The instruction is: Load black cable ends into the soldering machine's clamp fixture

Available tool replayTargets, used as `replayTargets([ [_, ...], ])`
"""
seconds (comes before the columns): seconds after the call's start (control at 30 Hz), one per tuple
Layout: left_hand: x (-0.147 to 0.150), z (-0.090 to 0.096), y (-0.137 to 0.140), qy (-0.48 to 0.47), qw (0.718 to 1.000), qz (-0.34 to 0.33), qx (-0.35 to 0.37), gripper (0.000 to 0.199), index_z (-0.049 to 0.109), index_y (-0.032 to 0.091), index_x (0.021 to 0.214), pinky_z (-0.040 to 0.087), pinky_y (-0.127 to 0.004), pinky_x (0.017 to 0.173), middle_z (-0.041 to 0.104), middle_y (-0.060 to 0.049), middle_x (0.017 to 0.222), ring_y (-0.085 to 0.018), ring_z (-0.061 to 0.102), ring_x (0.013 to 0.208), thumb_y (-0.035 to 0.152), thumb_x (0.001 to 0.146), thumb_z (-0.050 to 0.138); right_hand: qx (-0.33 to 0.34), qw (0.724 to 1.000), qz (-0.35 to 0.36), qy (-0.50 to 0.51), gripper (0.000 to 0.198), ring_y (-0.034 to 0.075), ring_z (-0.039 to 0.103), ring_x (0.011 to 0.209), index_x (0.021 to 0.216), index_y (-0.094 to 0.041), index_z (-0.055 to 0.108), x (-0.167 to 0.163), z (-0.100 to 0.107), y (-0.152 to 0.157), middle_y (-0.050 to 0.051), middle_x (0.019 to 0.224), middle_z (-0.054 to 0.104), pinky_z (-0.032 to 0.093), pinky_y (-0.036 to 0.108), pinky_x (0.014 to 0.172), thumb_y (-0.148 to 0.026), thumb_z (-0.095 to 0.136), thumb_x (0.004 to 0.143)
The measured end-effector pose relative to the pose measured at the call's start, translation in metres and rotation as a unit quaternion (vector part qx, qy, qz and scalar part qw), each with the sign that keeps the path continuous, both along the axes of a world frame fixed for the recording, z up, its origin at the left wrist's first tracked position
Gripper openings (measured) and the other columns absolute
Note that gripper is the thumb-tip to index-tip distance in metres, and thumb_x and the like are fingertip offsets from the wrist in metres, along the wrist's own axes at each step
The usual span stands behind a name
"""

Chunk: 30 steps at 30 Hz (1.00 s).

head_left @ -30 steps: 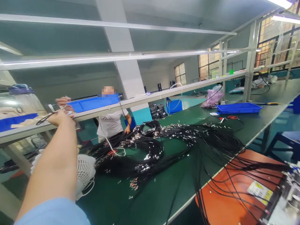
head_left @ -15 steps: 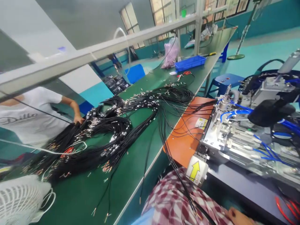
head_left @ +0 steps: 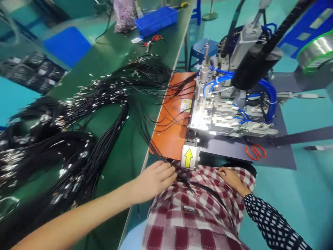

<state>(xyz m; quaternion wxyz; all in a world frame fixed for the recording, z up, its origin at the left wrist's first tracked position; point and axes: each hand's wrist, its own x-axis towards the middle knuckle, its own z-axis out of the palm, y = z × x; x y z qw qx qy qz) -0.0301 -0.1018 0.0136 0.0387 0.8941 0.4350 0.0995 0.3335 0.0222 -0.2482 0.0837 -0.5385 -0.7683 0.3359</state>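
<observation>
My left hand (head_left: 161, 178) reaches across from the lower left, its fingers closed over a bundle of thin black cables (head_left: 153, 147) at the table edge. The cables run from the table, pass under that hand and end over my lap, where stripped tips (head_left: 195, 192) show. My right hand (head_left: 231, 177) rests on the red-and-white checked cloth (head_left: 171, 222) over my thigh, fingers loosely bent and apart, with nothing visible in it. Just beyond my left hand is a white block with a yellow arrow (head_left: 188, 158), at the front corner of a bench machine (head_left: 205, 118).
Large heaps of black cables (head_left: 104, 139) cover much of the green table (head_left: 135, 139). An orange board (head_left: 169, 133) bridges table and machine. Red-handled scissors (head_left: 255, 152) lie on the machine's grey base. Farther back are a blue tray (head_left: 156, 22) and a pink-filled bag (head_left: 125, 15).
My view has swung down and right. My left hand has come into view onto the cables at my lap. My right hand shows more fully, still on my thigh. The co-worker has left the view.
</observation>
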Motion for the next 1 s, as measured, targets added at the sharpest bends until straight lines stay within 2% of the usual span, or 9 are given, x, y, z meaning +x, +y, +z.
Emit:
replayTargets([
  [0.17, 0.017, -0.035, 0.036, -0.041, 0.998, 0.026, -0.050, 0.016, 0.060, 0.016, 0.103, 0.044, -0.033, 0.071, 0.064, -0.008, 0.087, -0.019, 0.057, 0.080, 0.019, 0.096, 0.046, -0.076, 0.997, -0.014, 0.019, 0.026, 0.023, 0.067, 0.085, 0.088, -0.018, 0.069, -0.005, 0.033, -0.030, 0.009, 0.092, 0.072, 0.051, 0.033, 0.078, -0.035, 0.049, 0.088],
  [0.33, 0.019, -0.034, 0.041, -0.143, 0.979, 0.056, -0.138, 0.012, 0.058, 0.018, 0.097, 0.043, -0.031, 0.070, 0.064, -0.007, 0.089, -0.018, 0.056, 0.079, 0.015, 0.094, 0.046, -0.018, 0.992, -0.058, 0.108, 0.022, 0.023, 0.064, 0.094, 0.095, -0.020, 0.063, -0.042, 0.122, -0.059, 0.009, 0.099, 0.069, 0.050, 0.037, 0.084, -0.032, 0.046, 0.096],
  [0.47, 0.013, -0.011, 0.051, -0.315, 0.898, 0.139, -0.275, 0.018, 0.055, 0.020, 0.110, 0.047, -0.027, 0.073, 0.064, -0.004, 0.095, -0.015, 0.059, 0.082, 0.019, 0.096, 0.046, 0.063, 0.975, 0.091, 0.191, 0.017, 0.023, 0.063, 0.102, 0.106, -0.021, 0.063, -0.091, 0.189, -0.074, 0.008, 0.108, 0.071, 0.047, 0.040, 0.093, -0.024, 0.052, 0.094],
  [0.53, 0.010, -0.004, 0.059, -0.363, 0.866, 0.167, -0.300, 0.021, 0.057, 0.021, 0.114, 0.048, -0.027, 0.077, 0.065, -0.005, 0.100, -0.016, 0.061, 0.087, 0.022, 0.096, 0.046, 0.025, 0.965, 0.168, 0.198, 0.030, 0.023, 0.063, 0.108, 0.124, -0.019, 0.058, -0.108, 0.205, -0.075, 0.010, 0.118, 0.068, 0.047, 0.038, 0.094, -0.027, 0.052, 0.095],
  [0.63, 0.008, -0.003, 0.070, -0.399, 0.838, 0.179, -0.326, 0.023, 0.062, 0.022, 0.114, 0.049, -0.028, 0.078, 0.067, -0.005, 0.101, -0.018, 0.063, 0.090, 0.026, 0.096, 0.047, -0.049, 0.945, 0.249, 0.207, 0.021, 0.018, 0.067, 0.092, 0.112, -0.023, 0.065, -0.119, 0.220, -0.064, 0.004, 0.101, 0.074, 0.050, 0.031, 0.085, -0.027, 0.051, 0.096],
  [0.7, 0.008, -0.006, 0.074, -0.403, 0.830, 0.177, -0.342, 0.023, 0.063, 0.023, 0.112, 0.048, -0.026, 0.071, 0.067, -0.002, 0.090, -0.016, 0.062, 0.079, 0.027, 0.096, 0.047, -0.052, 0.956, 0.195, 0.214, 0.015, 0.018, 0.067, 0.088, 0.101, -0.022, 0.068, -0.121, 0.230, -0.050, 0.003, 0.094, 0.074, 0.050, 0.031, 0.083, -0.026, 0.055, 0.094],
  [0.8, 0.009, -0.010, 0.076, -0.401, 0.825, 0.165, -0.362, 0.022, 0.063, 0.024, 0.110, 0.045, -0.024, 0.063, 0.062, 0.001, 0.077, -0.013, 0.058, 0.068, 0.026, 0.097, 0.046, -0.064, 0.964, 0.003, 0.257, 0.010, 0.016, 0.067, 0.083, 0.098, -0.021, 0.065, -0.129, 0.243, -0.027, 0.003, 0.093, 0.072, 0.053, 0.029, 0.076, -0.025, 0.060, 0.090],
  [0.87, 0.010, -0.012, 0.075, -0.404, 0.821, 0.157, -0.371, 0.021, 0.063, 0.024, 0.109, 0.045, -0.024, 0.065, 0.063, 0.000, 0.080, -0.013, 0.058, 0.070, 0.025, 0.097, 0.046, -0.059, 0.958, -0.035, 0.278, 0.016, 0.017, 0.066, 0.078, 0.099, -0.021, 0.065, -0.137, 0.246, -0.016, 0.003, 0.089, 0.071, 0.053, 0.029, 0.074, -0.026, 0.068, 0.083],
  [1.0, 0.013, -0.014, 0.073, -0.414, 0.820, 0.157, -0.363, 0.019, 0.062, 0.023, 0.109, 0.048, -0.026, 0.070, 0.066, -0.003, 0.090, -0.015, 0.060, 0.077, 0.023, 0.095, 0.049, -0.044, 0.949, -0.062, 0.306, 0.008, 0.016, 0.063, 0.073, 0.085, -0.020, 0.067, -0.154, 0.239, -0.011, 0.002, 0.079, 0.069, 0.051, 0.028, 0.069, -0.025, 0.062, 0.089],
])
